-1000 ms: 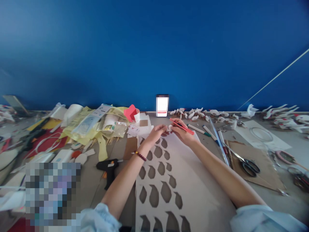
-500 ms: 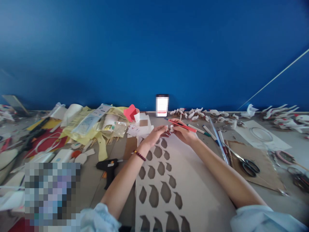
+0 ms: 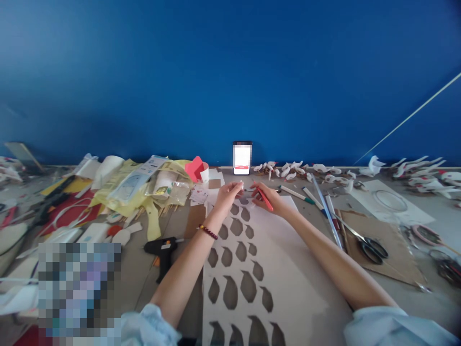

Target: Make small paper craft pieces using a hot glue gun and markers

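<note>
My left hand (image 3: 229,196) is closed in a pinch on a small white piece (image 3: 242,183), mostly hidden by the fingertips. A red utility knife (image 3: 267,200) lies in the closed fingers of my right hand (image 3: 276,202), slanting with its thin tip up and to the left. A small gap separates the two hands. Both are above the far end of a large white sheet (image 3: 302,269) from which rows of pointed oval shapes have been cut. Behind the hands a phone (image 3: 241,167) stands upright against the blue wall.
White bird-like cutouts (image 3: 293,168) line the wall on the right. Markers (image 3: 292,192), a clear ruler (image 3: 326,211) and black-handled scissors (image 3: 373,250) lie right of the sheet. On the left are a black glue gun (image 3: 163,250), yellow wrapping (image 3: 124,192) and a red paper shape (image 3: 195,168).
My hands have moved apart, the left one slightly leftward. The knife has turned from nearly level to a steep slant. The white piece stays in my left fingers.
</note>
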`<state>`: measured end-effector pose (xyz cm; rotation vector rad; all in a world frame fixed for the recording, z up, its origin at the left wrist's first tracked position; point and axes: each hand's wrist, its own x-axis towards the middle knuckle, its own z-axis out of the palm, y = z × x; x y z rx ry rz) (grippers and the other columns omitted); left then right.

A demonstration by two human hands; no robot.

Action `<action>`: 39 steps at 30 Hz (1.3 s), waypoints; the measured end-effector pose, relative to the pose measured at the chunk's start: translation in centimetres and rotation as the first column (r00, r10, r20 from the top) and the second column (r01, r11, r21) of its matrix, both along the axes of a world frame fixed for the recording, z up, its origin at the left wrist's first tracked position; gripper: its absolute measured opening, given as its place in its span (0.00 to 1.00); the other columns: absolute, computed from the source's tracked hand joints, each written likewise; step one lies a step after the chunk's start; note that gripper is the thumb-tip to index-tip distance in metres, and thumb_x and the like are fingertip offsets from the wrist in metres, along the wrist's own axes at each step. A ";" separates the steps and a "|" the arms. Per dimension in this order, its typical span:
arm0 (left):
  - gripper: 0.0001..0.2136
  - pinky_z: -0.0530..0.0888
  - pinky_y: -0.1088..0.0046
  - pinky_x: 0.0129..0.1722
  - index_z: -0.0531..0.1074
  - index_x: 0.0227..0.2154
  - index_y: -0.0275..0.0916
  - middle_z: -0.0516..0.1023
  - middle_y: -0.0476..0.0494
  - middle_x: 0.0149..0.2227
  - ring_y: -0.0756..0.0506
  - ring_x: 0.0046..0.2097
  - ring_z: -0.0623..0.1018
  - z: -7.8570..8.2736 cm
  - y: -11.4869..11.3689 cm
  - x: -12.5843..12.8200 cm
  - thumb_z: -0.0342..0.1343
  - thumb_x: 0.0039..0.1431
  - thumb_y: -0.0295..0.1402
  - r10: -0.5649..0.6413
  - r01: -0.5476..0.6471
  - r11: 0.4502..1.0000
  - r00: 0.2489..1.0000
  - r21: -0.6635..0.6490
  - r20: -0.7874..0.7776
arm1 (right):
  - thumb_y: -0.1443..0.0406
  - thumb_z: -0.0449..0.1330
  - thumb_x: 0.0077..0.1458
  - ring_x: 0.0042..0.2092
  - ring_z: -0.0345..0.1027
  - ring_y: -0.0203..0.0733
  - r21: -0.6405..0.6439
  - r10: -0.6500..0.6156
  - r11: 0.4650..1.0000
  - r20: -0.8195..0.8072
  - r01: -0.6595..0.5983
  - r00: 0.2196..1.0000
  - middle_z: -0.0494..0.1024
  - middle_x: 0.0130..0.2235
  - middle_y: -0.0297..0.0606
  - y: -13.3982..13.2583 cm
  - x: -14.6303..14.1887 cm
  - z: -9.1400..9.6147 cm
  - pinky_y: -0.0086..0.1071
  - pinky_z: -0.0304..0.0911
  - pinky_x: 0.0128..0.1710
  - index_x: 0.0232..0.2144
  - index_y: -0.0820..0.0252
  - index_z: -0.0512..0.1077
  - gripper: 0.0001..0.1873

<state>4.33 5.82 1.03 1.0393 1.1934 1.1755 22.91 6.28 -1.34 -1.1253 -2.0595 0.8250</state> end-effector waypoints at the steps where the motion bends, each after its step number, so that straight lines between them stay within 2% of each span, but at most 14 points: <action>1: 0.15 0.70 0.69 0.36 0.73 0.25 0.37 0.74 0.46 0.26 0.48 0.30 0.73 0.1 0.0 0.0 0.63 0.42 0.46 0.000 0.000 1.000 1.000 -0.006 -0.008 | 0.65 0.57 0.49 0.30 0.70 0.40 0.045 -0.016 0.999 0.065 0.013 0.998 0.75 0.35 0.38 -0.2 0.0 0.2 0.32 0.63 0.32 0.46 0.56 0.63 0.19; 4: 0.15 0.70 0.69 0.36 0.73 0.26 0.37 0.74 0.46 0.26 0.48 0.31 0.73 0.1 -0.2 -0.1 0.64 0.41 0.45 -0.029 0.028 0.999 1.000 -0.020 -0.011 | 0.67 0.53 0.51 0.28 0.70 0.42 0.150 -0.146 0.981 0.154 0.123 0.977 0.76 0.31 0.38 -0.5 0.3 1.1 0.33 0.61 0.30 0.44 0.55 0.65 0.15; 7: 0.16 0.69 0.70 0.35 0.73 0.28 0.37 0.75 0.46 0.27 0.48 0.31 0.73 0.1 -0.2 0.0 0.65 0.40 0.43 -0.086 0.086 0.996 0.996 -0.031 0.001 | 0.67 0.54 0.51 0.27 0.70 0.42 0.118 -0.217 0.970 0.032 0.212 0.976 0.76 0.31 0.37 -0.3 0.6 1.8 0.34 0.62 0.30 0.41 0.54 0.67 0.13; 11: 0.15 0.68 0.70 0.33 0.75 0.29 0.36 0.75 0.47 0.26 0.50 0.28 0.71 0.3 -0.3 0.2 0.65 0.40 0.40 -0.147 0.146 0.988 0.989 -0.043 -0.024 | 0.60 0.60 0.49 0.30 0.71 0.40 -0.121 -0.154 0.985 -0.300 0.123 0.941 0.75 0.37 0.38 0.1 0.6 2.3 0.33 0.65 0.28 0.42 0.54 0.65 0.17; 13: 0.14 0.68 0.70 0.33 0.75 0.29 0.36 0.75 0.47 0.26 0.51 0.27 0.70 0.5 -0.5 0.4 0.65 0.40 0.39 -0.164 0.162 0.986 0.986 -0.047 -0.043 | 0.59 0.63 0.46 0.32 0.71 0.40 -0.194 -0.132 0.979 -0.382 0.061 0.915 0.74 0.39 0.38 0.1 0.4 2.5 0.33 0.66 0.28 0.43 0.54 0.63 0.22; 16: 0.12 0.67 0.70 0.33 0.76 0.30 0.36 0.76 0.46 0.27 0.50 0.28 0.70 0.8 -0.8 0.5 0.64 0.42 0.38 -0.214 0.211 0.977 0.973 -0.041 -0.081 | 0.60 0.65 0.45 0.34 0.71 0.39 -0.199 -0.094 0.980 -0.402 0.013 0.911 0.73 0.36 0.36 -0.2 0.1 2.8 0.32 0.66 0.30 0.43 0.54 0.63 0.22; 21: 0.12 0.68 0.70 0.35 0.77 0.30 0.37 0.77 0.46 0.29 0.49 0.31 0.72 0.9 -1.0 0.8 0.63 0.42 0.38 -0.222 0.224 0.975 0.965 -0.003 -0.143 | 0.62 0.63 0.46 0.34 0.69 0.39 -0.169 -0.090 0.985 -0.385 0.026 0.918 0.72 0.32 0.33 -0.3 0.0 2.9 0.33 0.66 0.31 0.41 0.54 0.65 0.19; 24: 0.13 0.69 0.69 0.36 0.76 0.32 0.37 0.77 0.44 0.32 0.48 0.33 0.73 0.6 -0.9 0.9 0.62 0.44 0.40 -0.259 0.276 0.959 0.946 0.066 -0.195 | 0.63 0.64 0.45 0.34 0.68 0.39 -0.178 -0.112 0.983 -0.404 0.042 0.908 0.71 0.31 0.33 -0.1 0.3 2.8 0.33 0.66 0.31 0.41 0.55 0.66 0.19; 28: 0.13 0.69 0.70 0.36 0.74 0.37 0.39 0.76 0.44 0.37 0.47 0.36 0.73 -0.6 -0.8 0.9 0.59 0.48 0.38 -0.261 0.374 0.905 0.864 0.203 -0.431 | 0.64 0.64 0.43 0.33 0.69 0.39 -0.275 -0.193 0.958 -0.426 0.076 0.884 0.70 0.30 0.31 0.1 0.8 3.1 0.35 0.68 0.31 0.40 0.55 0.66 0.19; 32: 0.10 0.69 0.70 0.36 0.72 0.39 0.41 0.73 0.45 0.38 0.47 0.36 0.72 -2.1 -1.0 1.2 0.55 0.52 0.34 -0.124 0.436 0.861 0.679 0.262 -0.723 | 0.65 0.64 0.40 0.31 0.70 0.40 -0.401 -0.300 0.909 -0.447 0.111 0.843 0.70 0.28 0.30 0.1 1.1 3.7 0.35 0.68 0.29 0.38 0.55 0.66 0.19; 34: 0.11 0.69 0.69 0.37 0.71 0.40 0.41 0.71 0.45 0.39 0.47 0.35 0.71 -2.6 -1.3 1.4 0.53 0.54 0.33 -0.071 0.448 0.852 0.610 0.269 -0.789 | 0.65 0.64 0.40 0.30 0.70 0.40 -0.425 -0.312 0.898 -0.440 0.110 0.842 0.71 0.26 0.30 0.1 1.2 3.9 0.33 0.67 0.27 0.37 0.56 0.66 0.18; 39: 0.10 0.69 0.68 0.39 0.71 0.40 0.40 0.70 0.44 0.40 0.46 0.36 0.71 -3.2 -1.6 1.7 0.55 0.54 0.34 -0.049 0.480 0.830 0.568 0.283 -0.821 | 0.66 0.62 0.41 0.30 0.70 0.39 -0.410 -0.245 0.910 -0.432 0.053 0.868 0.72 0.27 0.31 0.3 1.4 3.5 0.30 0.64 0.24 0.40 0.57 0.66 0.20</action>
